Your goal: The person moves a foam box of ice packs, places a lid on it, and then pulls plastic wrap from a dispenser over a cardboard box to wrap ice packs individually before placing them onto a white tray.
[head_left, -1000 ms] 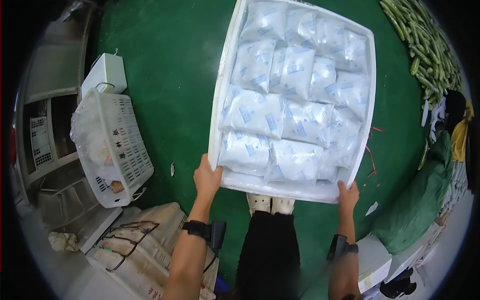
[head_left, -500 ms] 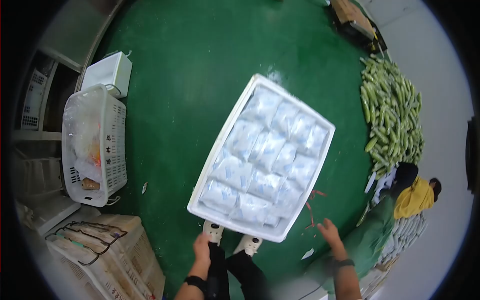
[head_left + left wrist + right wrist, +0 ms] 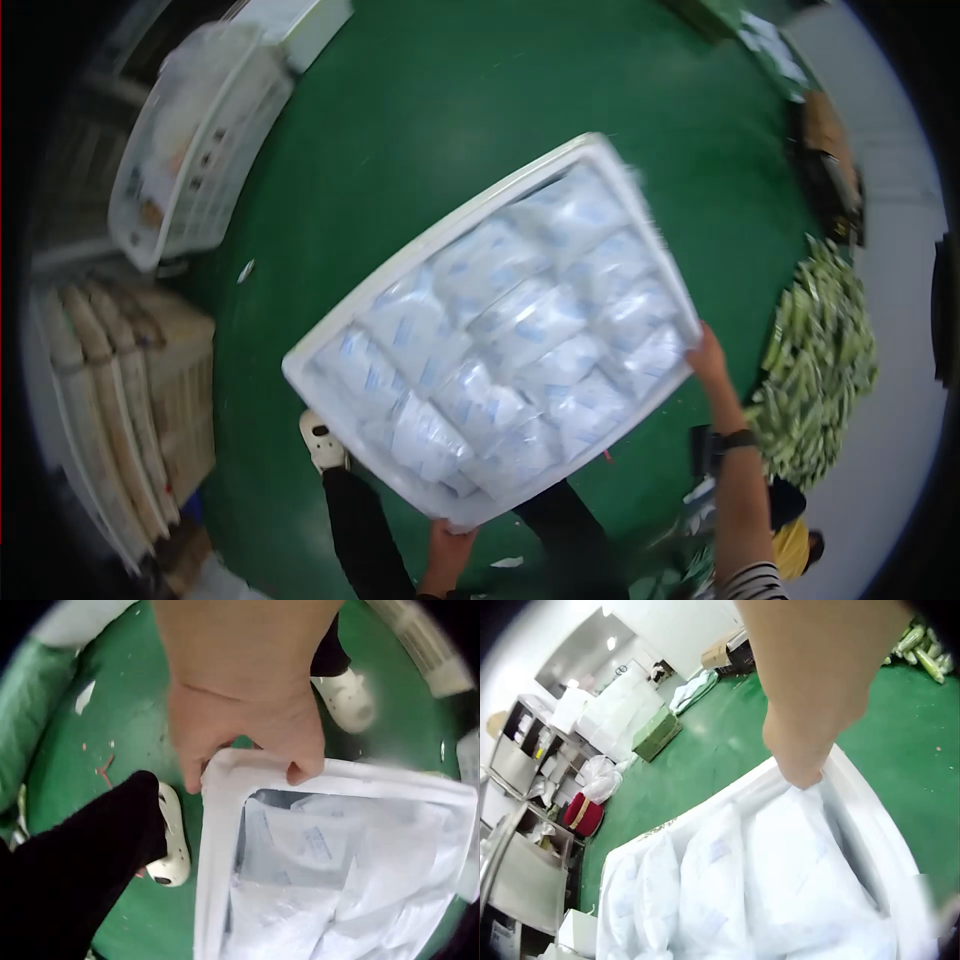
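A white foam box [image 3: 440,240] full of clear bags with blue print [image 3: 530,320] is held tilted over the floor. The left hand [image 3: 450,550] grips its near corner; in the left wrist view the left hand [image 3: 247,735] has thumb and fingers over the rim [image 3: 390,780]. At the right-hand corner the right hand [image 3: 708,355] grips the rim; in the right wrist view, the right hand [image 3: 806,750] curls over the box edge [image 3: 877,825], its fingertips partly hidden.
White basket [image 3: 200,150] and stacked crates [image 3: 150,380] stand at left. Green vegetables [image 3: 815,370] are heaped at right, near a person in yellow [image 3: 793,548]. A shoe [image 3: 322,440] shows beside the box. Green floor [image 3: 450,100] stretches beyond.
The box has turned clockwise and looks larger. Half a second ago both hands were off or beside it; now they grip different corners. The head view has shifted.
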A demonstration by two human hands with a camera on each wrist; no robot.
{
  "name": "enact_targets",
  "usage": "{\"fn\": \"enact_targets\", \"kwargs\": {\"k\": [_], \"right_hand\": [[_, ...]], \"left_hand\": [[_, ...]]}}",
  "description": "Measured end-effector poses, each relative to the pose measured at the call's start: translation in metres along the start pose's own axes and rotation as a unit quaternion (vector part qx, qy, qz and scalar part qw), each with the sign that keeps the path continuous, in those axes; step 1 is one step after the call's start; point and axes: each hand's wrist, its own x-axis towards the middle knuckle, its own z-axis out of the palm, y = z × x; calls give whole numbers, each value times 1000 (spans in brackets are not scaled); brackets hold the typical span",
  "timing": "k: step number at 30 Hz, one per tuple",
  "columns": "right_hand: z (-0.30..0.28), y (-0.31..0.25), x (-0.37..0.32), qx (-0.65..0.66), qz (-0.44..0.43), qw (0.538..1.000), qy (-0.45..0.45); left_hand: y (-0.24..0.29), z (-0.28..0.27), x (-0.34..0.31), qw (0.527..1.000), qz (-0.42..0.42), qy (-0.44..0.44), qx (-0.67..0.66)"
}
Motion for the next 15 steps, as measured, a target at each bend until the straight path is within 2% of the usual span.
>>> {"fn": "enact_targets", "kwargs": {"k": [1,2,3,4,5,6,10,12,15], "right_hand": [[-13,8,13,136,56,981,-123],[-20,6,11,256,38,950,-176],[-17,14,13,281,-23,942,-182],[-22,8,14,261,-14,944,-203],[-27,1,11,242,6,948,-207],[-25,0,11,262,18,942,-209],[-14,-18,-8,258,18,957,-128],[-9,-23,-22,269,17,956,-115],[14,-3,-65,261,28,961,-91]], "left_hand": [[-23,-23,20,983,102,-9,152],[-33,-30,15,969,136,36,203],[-43,-34,9,949,164,84,255],[-35,-1,10,957,138,162,196],[-30,17,5,957,110,231,135],[-31,17,1,954,117,244,127],[-9,13,16,957,113,242,110],[0,3,14,957,106,243,121],[56,-6,13,943,104,251,193]]}}
